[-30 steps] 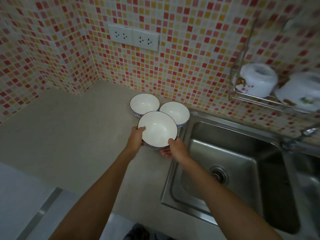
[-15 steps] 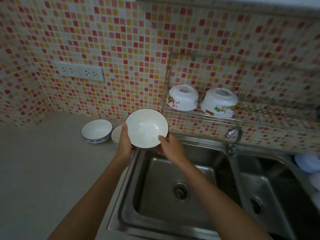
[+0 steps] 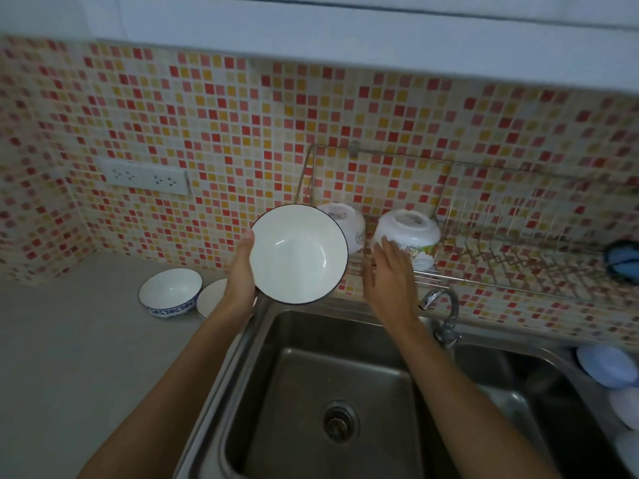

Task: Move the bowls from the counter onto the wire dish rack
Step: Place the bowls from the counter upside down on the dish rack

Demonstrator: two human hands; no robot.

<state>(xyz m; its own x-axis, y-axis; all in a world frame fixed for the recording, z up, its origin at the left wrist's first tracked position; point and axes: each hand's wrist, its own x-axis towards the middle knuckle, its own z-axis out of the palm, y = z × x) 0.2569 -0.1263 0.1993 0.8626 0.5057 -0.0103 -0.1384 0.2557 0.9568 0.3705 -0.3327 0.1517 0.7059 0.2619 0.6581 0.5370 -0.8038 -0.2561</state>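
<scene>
We hold the white bowl (image 3: 298,254) in our left hand (image 3: 241,275), fingers wrapped under its left rim, raised over the sink (image 3: 349,375) just left of the wire dish rack (image 3: 491,261). Our right hand (image 3: 389,276) is spread flat, holding nothing. Two bowls (image 3: 170,292) sit on the counter (image 3: 69,340); the rack's two upturned bowls (image 3: 408,236) look slightly blurred.
</scene>
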